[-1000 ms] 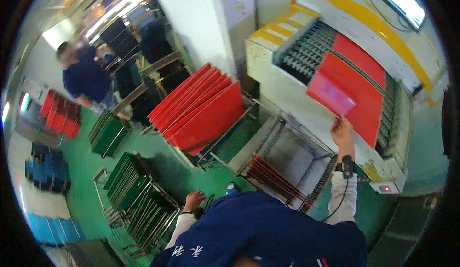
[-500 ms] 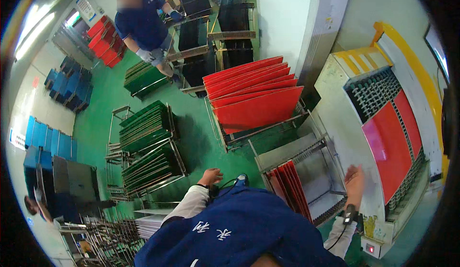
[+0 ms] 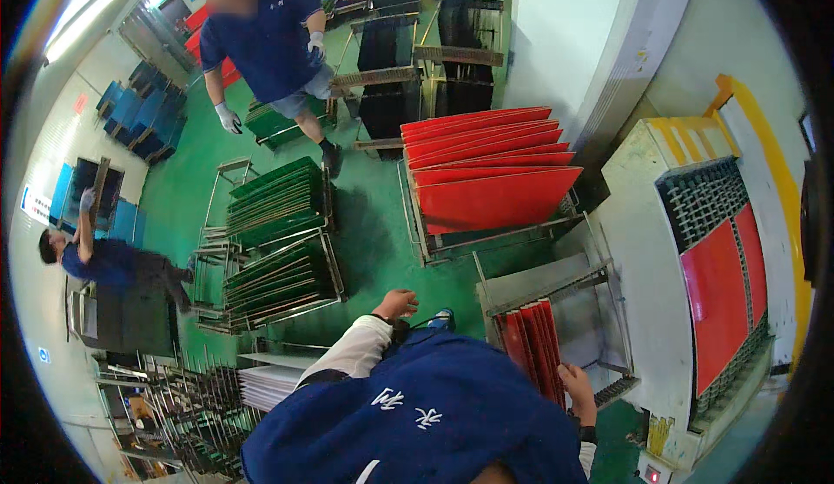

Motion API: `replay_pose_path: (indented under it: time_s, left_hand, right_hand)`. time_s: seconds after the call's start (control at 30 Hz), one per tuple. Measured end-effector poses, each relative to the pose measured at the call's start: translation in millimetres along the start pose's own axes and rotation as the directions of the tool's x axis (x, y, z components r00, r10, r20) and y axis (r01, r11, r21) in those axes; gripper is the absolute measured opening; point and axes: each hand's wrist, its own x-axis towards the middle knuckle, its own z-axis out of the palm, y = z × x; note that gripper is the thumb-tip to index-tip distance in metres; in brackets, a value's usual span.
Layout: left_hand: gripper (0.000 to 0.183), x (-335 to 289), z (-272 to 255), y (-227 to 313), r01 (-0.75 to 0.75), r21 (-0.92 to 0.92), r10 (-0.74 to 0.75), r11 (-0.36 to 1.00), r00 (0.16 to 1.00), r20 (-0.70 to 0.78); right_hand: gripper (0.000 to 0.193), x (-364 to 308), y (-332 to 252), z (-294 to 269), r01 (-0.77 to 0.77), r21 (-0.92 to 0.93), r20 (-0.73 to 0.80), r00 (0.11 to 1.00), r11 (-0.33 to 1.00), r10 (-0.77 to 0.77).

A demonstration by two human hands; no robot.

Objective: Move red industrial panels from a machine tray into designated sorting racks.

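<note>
My left hand (image 3: pixel 397 304) hangs in front of my body above the green floor, its fingers loosely curled together with nothing seen in them. My right hand (image 3: pixel 579 391) reaches down to the edge of several upright red panels (image 3: pixel 532 345), its fingers and thumb apart. Whether the fingertips touch the outermost panel I cannot tell. The panels lean side by side in a metal rack (image 3: pixel 599 275) at my right front. Beyond it, larger red panels (image 3: pixel 495 197) stand in another rack.
On the right, a roller conveyor machine (image 3: pixel 705 180) carries red panels (image 3: pixel 719 301). Racks of green panels (image 3: pixel 280 202) stand left of centre. A co-worker (image 3: pixel 265 36) walks behind them; another person (image 3: pixel 113 258) at far left handles a dark panel. Metal stands (image 3: pixel 174 406) fill the lower left.
My right hand has dropped from beside the conveyor machine to the red panels in the rack. The near co-worker's arms have lowered. The far-left person has come further into view, handling a dark panel.
</note>
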Motion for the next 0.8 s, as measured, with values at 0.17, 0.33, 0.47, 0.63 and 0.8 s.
replay_pose_path:
  time_s: [0.17,0.33,0.47,0.63,0.8]
  left_hand:
    - [0.041,-2.3,2.0,11.5,-0.034,0.014,0.034,0.999,0.999,0.013]
    - [0.041,3.0,-1.7,7.6,-0.032,0.004,0.032,0.999,0.999,-0.025]
    - [0.041,4.8,-3.3,7.7,-0.008,-0.015,0.008,1.000,1.000,-0.013]
    - [0.040,8.1,-6.9,4.4,0.009,-0.056,-0.008,0.998,1.000,0.006]
    - [0.035,17.4,-5.8,-1.7,-0.037,-0.043,0.034,0.998,0.997,-0.069]
  right_hand:
    - [0.040,2.4,22.3,3.7,-0.009,0.043,-0.023,1.000,0.999,0.010]
    - [0.038,6.0,37.6,9.8,0.079,0.165,-0.115,0.992,0.983,-0.060]
    - [0.036,15.7,64.2,12.6,0.157,-0.067,-0.217,0.962,0.985,-0.168]
    - [0.036,13.6,54.9,25.3,0.303,-0.113,-0.335,0.885,0.946,-0.323]
    - [0.034,14.3,54.5,21.8,0.261,-0.150,-0.318,0.900,0.954,-0.297]
